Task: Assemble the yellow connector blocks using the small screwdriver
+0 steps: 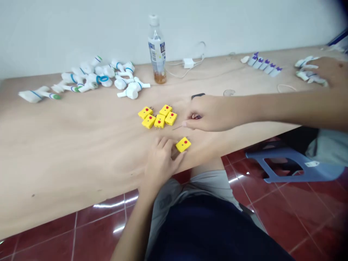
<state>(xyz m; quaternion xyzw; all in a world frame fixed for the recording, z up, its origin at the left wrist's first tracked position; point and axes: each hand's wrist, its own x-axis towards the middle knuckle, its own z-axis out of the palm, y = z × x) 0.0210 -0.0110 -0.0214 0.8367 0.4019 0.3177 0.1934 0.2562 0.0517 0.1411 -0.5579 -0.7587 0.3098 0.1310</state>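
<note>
Between the thumb and fingers of my left hand [161,157] is a yellow block [183,144] with a red dot, near the table's front edge. My right hand [202,113] is closed on a thin screwdriver [178,127], whose metal shaft points left, just above and left of that block. Several more yellow blocks [160,121] with red dots and metal pins lie grouped beyond my left hand. The right hand's fingers partly hide the screwdriver's handle.
White plastic fittings [95,77] are piled at the back left. A bottle [157,54] stands by the wall, beside a white adapter [188,63] with cable. Grey-purple pieces [265,66] lie back right, near another person's hand [330,72]. A blue stool [296,165] is below.
</note>
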